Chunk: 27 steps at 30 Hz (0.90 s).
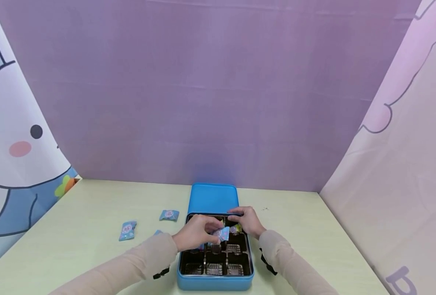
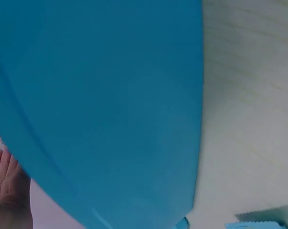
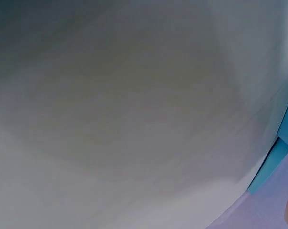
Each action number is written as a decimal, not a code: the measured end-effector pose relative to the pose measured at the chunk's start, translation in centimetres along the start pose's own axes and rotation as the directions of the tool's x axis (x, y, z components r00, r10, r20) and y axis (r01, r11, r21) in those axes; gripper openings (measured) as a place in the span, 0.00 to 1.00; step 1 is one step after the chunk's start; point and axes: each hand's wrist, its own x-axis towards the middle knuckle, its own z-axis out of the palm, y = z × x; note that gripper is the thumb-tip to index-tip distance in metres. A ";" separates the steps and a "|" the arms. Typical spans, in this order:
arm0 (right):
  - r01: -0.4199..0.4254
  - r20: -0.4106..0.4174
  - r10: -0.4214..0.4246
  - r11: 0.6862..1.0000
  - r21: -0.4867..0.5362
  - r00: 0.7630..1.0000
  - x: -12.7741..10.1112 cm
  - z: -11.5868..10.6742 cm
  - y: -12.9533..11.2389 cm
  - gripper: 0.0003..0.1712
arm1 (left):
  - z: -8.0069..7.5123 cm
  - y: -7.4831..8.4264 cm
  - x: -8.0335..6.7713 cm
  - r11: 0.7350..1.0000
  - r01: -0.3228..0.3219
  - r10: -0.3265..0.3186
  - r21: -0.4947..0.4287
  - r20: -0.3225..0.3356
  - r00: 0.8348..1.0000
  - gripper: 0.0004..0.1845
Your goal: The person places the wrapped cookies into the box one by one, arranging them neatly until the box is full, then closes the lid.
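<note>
Purple cloth [image 1: 203,94] hangs behind your pale table [image 1: 299,221], and cartoon-printed panels [image 1: 22,106] close in both sides. You have the blue box [image 1: 215,283] squarely in front of you, probably so both arms reach it equally. Its lid [image 1: 213,198] is tipped back on the far side, which leaves the dark divided tray [image 1: 204,264] accessible from above.

Your left hand [image 1: 197,232] is over the tray, thumb and fingers drawn narrow around a blue wrapped candy [image 1: 222,233]. That light pinch seems to suit the soft wrapper and leaves much of it exposed. Your right hand [image 1: 248,222] rests at the box's far right corner, apparently to steady it; its fingers are bent over the rim, but I cannot tell whether they grip, and the right wrist view shows mostly tabletop.

A yellowish candy [image 1: 236,228] sits in a right-hand compartment near those fingers. Left of the box lie two blue packets, one nearer it [image 1: 169,215] and one farther out [image 1: 127,230], likely within easy reach of your left arm; another peeks from behind that arm.
</note>
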 end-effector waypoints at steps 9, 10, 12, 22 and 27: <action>0.002 -0.001 -0.002 1.000 0.005 1.000 0.0 0.1 0.1 0.15 | 0.4 -0.8 0.1 1.000 0.014 -0.014 0.016 -0.002 1.000 0.20; 0.003 -0.001 -0.003 1.000 0.004 1.000 0.0 0.1 0.1 0.15 | 0.4 -0.9 0.1 1.000 0.014 -0.013 0.015 -0.004 1.000 0.20; 0.001 -0.002 -0.001 1.000 0.003 1.000 0.0 0.0 0.1 0.15 | 0.5 -1.0 0.2 1.000 0.017 -0.017 0.014 -0.008 1.000 0.20; 0.008 0.019 -0.008 1.000 0.023 1.000 -1.1 -0.2 -2.0 0.15 | 0.8 -1.9 0.2 0.999 0.008 -0.008 0.054 -0.012 1.000 0.19; 0.000 0.002 0.000 1.000 0.009 1.000 -0.4 -0.1 -0.6 0.15 | 0.8 -2.0 0.2 0.995 -0.005 0.007 0.103 -0.019 1.000 0.19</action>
